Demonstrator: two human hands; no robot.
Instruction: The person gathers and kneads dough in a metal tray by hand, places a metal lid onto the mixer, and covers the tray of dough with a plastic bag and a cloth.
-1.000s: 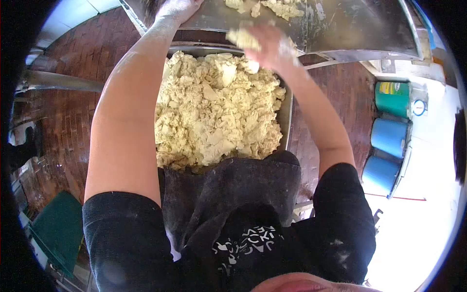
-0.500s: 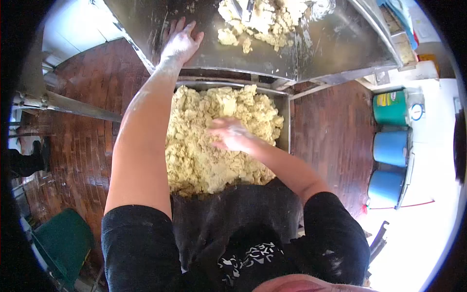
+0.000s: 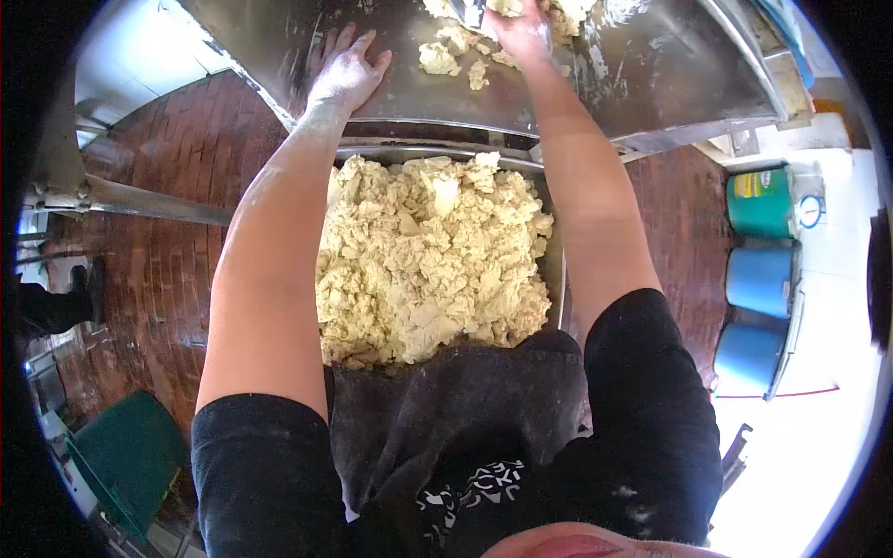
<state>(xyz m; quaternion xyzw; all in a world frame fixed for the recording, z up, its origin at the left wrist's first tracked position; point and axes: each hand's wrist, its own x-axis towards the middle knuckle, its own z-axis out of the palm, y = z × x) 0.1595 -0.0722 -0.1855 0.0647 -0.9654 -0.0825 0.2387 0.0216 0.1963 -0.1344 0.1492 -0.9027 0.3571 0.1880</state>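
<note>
Your open left hand (image 3: 349,79) lies flat on the tabletop (image 3: 400,98), likely bracing your lean; your right hand (image 3: 523,35) meets dough lumps (image 3: 437,59), its grip unclear. More dough (image 3: 428,260) sits close below, tub-held (image 3: 558,279).

Two blue containers (image 3: 752,358) and a green one (image 3: 759,202) line the pale wall to my right; a dark green tub (image 3: 127,462) sits on the opposite side, below a brown tiled floor (image 3: 177,139) crossed by a metal pole (image 3: 158,201).

Green container (image 3: 760,203) above blue ones (image 3: 758,281)
</note>
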